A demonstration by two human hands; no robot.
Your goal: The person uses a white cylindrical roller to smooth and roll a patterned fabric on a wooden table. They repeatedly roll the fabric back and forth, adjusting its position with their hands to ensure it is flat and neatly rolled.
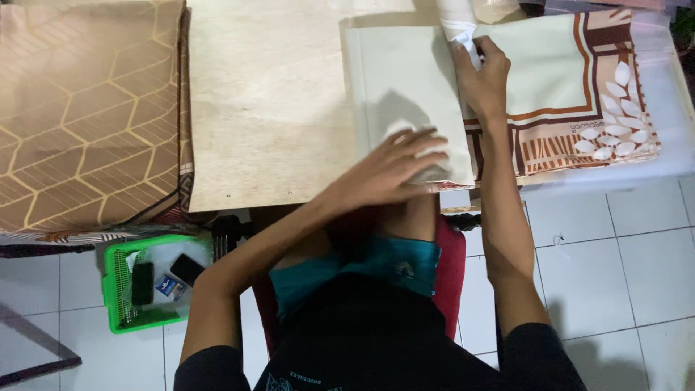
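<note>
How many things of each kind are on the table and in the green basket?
Hands: 2, left and right
Folded cloths: 3, pale green, bordered, brown hexagon
Basket items: 3, dark phone, black bar, blue card
Total: 8

Green plastic mesh basket on white tiled floor, containing a black phone. Brown hexagon-patterned fabric stack lies beside the bare plywood tabletop.

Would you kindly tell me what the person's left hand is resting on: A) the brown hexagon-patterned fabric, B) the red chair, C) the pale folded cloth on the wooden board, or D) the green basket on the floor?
C: the left hand lies spread flat on the pale folded cloth atop the wooden board, while the right hand rests farther up on the same cloth.
</note>
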